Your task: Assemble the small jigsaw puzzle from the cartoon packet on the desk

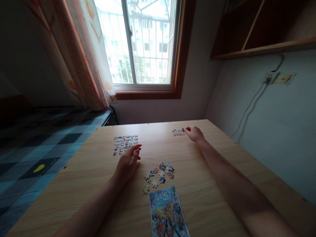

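My right hand [195,134] is far out on the table, its fingers pinched on a jigsaw puzzle piece [183,129] at the right end of two short rows of puzzle pieces [177,134]. My left hand [128,158] hovers or rests beside a larger block of pieces laid out in rows [122,141], covering its lower right corner. Its fingers are loosely apart, with nothing seen in them. Between my arms lies a loose heap of puzzle pieces [162,173], some showing their pale backs. Just below the heap is a colourful picture sheet or box marked "Bluey" [166,210].
The wooden table [158,140] ends at a far edge below a window [148,49]. A bed with a checked cover [49,148] stands to the left, beside a curtain [74,56]. On the right wall are a socket with a cord [274,78] and a shelf [261,49].
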The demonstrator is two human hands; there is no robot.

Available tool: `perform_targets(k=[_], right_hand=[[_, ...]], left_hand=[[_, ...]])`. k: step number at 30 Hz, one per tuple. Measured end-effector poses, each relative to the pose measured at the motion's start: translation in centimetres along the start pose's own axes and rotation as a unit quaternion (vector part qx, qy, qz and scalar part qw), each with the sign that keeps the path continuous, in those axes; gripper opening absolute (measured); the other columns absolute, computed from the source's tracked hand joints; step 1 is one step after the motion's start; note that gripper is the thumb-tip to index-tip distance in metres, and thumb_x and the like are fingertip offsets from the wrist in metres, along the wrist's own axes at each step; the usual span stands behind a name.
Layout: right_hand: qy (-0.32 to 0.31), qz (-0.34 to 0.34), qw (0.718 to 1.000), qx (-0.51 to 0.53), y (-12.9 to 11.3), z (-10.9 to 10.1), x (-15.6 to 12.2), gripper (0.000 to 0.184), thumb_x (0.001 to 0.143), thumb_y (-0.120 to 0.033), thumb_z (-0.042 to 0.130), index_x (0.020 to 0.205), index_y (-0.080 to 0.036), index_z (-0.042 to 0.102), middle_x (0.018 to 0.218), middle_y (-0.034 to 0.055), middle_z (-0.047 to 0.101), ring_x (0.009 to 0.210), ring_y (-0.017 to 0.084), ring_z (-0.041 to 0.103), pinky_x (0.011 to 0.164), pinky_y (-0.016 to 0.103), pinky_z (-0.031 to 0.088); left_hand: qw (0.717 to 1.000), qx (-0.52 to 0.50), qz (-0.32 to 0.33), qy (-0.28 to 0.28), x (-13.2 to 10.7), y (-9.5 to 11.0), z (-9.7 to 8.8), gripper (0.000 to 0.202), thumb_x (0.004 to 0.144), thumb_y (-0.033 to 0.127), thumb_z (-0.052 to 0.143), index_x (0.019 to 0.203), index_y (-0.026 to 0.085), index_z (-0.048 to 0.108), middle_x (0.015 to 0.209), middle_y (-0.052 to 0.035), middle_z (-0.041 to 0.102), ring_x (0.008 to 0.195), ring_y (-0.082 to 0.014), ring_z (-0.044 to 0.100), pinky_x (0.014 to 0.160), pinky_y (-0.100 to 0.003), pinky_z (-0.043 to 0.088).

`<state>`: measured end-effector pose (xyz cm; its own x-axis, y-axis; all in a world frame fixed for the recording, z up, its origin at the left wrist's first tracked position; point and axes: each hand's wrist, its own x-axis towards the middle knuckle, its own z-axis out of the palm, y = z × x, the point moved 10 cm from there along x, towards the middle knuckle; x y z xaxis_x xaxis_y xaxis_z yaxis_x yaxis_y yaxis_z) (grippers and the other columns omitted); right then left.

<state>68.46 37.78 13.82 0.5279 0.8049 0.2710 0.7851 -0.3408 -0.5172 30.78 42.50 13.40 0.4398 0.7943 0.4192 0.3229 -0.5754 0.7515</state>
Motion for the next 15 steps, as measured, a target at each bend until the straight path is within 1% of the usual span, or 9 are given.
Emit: perform_targets(k=[2,3,5,8,11,13,15], right_hand=[[0.001,0.034,0.999,-0.026,3.2,0.0,0.5,0.024,0.089,-0.035,0.061,0.089,-0.017,0.077,0.088,0.0094,0.075,0.08,0.019,0.066,0.062,0.025,0.038],[-0.004,0.045,0.998,-0.036,4.3,0.2,0.6,0.023,0.088,-0.035,0.062,0.086,-0.018,0.077,0.087,0.0092,0.075,0.078,0.019,0.066,0.062,0.025,0.038],[-0.014,0.056,0.997,-0.05,5.8,0.8,0.7,0.022,0.086,-0.036,0.064,0.083,-0.019,0.078,0.085,0.008,0.075,0.077,0.019,0.067,0.062,0.025,0.039],[-0.009,0.059,0.996,-0.065,6.6,1.3,0.8,0.024,0.085,-0.04,0.065,0.087,-0.021,0.079,0.087,0.0077,0.076,0.081,0.021,0.068,0.065,0.026,0.043],[0.011,0.052,0.996,-0.074,6.8,1.3,0.9,0.026,0.086,-0.039,0.065,0.101,-0.023,0.078,0.096,0.0064,0.076,0.088,0.021,0.068,0.07,0.026,0.046],[0.015,0.04,0.996,-0.076,6.6,1.5,0.9,0.025,0.086,-0.037,0.064,0.105,-0.026,0.078,0.1,0.0042,0.076,0.091,0.02,0.069,0.072,0.025,0.047],[0.014,0.026,0.996,-0.08,6.4,1.8,0.8,0.023,0.086,-0.038,0.064,0.102,-0.028,0.078,0.1,0.0027,0.076,0.093,0.02,0.069,0.074,0.025,0.048]], left_hand=[[1.0,0.007,0.005,-0.012,0.1,0.0,0.3,0.041,0.095,0.044,0.041,0.117,0.017,0.063,0.1,-0.0073,0.07,0.067,-0.0156,0.067,0.069,-0.032,0.055],[1.0,0.011,0.006,-0.019,0.1,0.0,0.5,0.041,0.095,0.044,0.041,0.116,0.017,0.063,0.099,-0.0072,0.07,0.068,-0.0157,0.067,0.068,-0.032,0.055],[0.999,0.018,0.008,-0.032,0.0,0.0,0.8,0.04,0.095,0.044,0.041,0.113,0.017,0.064,0.1,-0.007,0.07,0.068,-0.0158,0.067,0.068,-0.031,0.055],[0.999,0.026,0.013,-0.044,0.0,0.0,1.0,0.04,0.096,0.044,0.04,0.111,0.017,0.066,0.102,-0.0072,0.07,0.069,-0.0158,0.067,0.068,-0.031,0.055],[0.997,0.041,0.03,-0.057,0.0,0.4,1.2,0.041,0.097,0.045,0.038,0.107,0.018,0.068,0.1,-0.0066,0.07,0.07,-0.0164,0.066,0.071,-0.032,0.054],[0.995,0.058,0.054,-0.066,0.1,0.9,1.3,0.04,0.097,0.044,0.038,0.1,0.019,0.07,0.098,-0.0066,0.071,0.078,-0.0184,0.067,0.076,-0.033,0.054],[0.992,0.074,0.078,-0.073,0.1,1.4,1.4,0.04,0.097,0.043,0.04,0.092,0.02,0.071,0.097,-0.0069,0.07,0.087,-0.0201,0.066,0.08,-0.033,0.053]])
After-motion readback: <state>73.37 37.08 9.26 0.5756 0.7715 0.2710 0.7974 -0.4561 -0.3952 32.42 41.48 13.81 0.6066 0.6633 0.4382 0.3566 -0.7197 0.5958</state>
